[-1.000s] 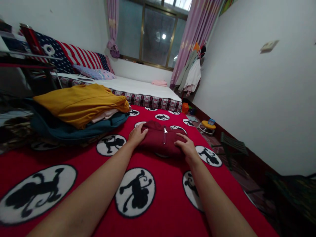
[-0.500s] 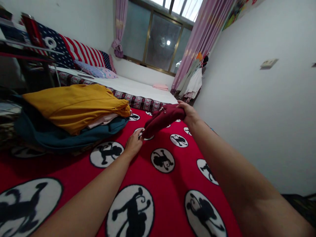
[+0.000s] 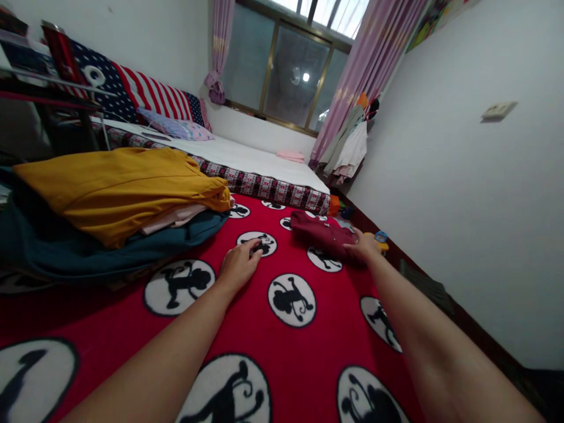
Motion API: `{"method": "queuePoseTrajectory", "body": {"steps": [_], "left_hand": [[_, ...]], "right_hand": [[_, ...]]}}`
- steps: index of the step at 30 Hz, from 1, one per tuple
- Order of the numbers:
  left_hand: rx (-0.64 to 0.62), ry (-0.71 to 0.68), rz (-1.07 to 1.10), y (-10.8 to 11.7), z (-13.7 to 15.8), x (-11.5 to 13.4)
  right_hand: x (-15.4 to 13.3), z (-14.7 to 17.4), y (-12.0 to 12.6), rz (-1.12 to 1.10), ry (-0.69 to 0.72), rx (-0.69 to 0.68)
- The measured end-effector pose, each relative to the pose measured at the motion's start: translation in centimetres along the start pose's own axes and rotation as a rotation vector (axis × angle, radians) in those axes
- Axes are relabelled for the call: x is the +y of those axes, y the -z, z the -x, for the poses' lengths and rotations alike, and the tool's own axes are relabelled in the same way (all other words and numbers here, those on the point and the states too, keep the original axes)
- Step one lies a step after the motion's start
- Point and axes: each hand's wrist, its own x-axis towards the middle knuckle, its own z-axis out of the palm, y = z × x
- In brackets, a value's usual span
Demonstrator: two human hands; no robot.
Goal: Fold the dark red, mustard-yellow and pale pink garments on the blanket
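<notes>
A folded maroon garment [image 3: 324, 236] lies on the red blanket [image 3: 255, 317], which is printed with black monkeys in white circles. My right hand [image 3: 365, 245] grips the garment's right end, with thumb and fingers on its edge. To the left, my left hand [image 3: 240, 263] holds nothing; its thumb and fingers are apart, low over one of the white circles and clear of the maroon cloth. Farther left is a pile of clothes with mustard-yellow trousers [image 3: 127, 185] on top, something pale pink under them and a dark teal garment [image 3: 110, 249] at the bottom.
Beyond the blanket stands a low white-topped bed [image 3: 259, 161] with a patterned side, bearing pillows [image 3: 180, 126] and a folded pink cloth [image 3: 291, 155]. A small table [image 3: 48, 103] with a red flask is at left. Along the right wall are toys [image 3: 379, 239] and hanging clothes [image 3: 352, 147].
My right hand has moved the maroon garment right and down onto the blanket. My left hand has come off the garment and opened, staying near the same spot.
</notes>
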Motion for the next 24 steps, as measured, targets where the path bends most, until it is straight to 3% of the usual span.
{"method": "queuePoseTrajectory", "body": {"steps": [2, 5, 7, 14, 24], "left_hand": [[-0.002, -0.009, -0.036, 0.0, 0.0, 0.1], [-0.015, -0.020, -0.057, 0.1, 0.0, 0.1], [-0.024, -0.039, -0.052, 0.1, 0.1, 0.1], [-0.016, -0.083, -0.065, 0.0, 0.1, 0.0], [-0.103, -0.224, -0.348, -0.4, 0.9, 0.7]], "right_hand": [[-1.0, 1.5, -1.8, 0.067, 0.080, -0.029], [-4.4, 3.1, -4.2, 0.133, 0.356, -0.207], [-6.3, 3.8, -5.4, 0.217, 0.451, -0.304], [-7.9, 5.2, -7.5, 0.373, 0.394, -0.267], [-11.6, 11.6, -7.8, 0.309, 0.305, -0.457]]}}
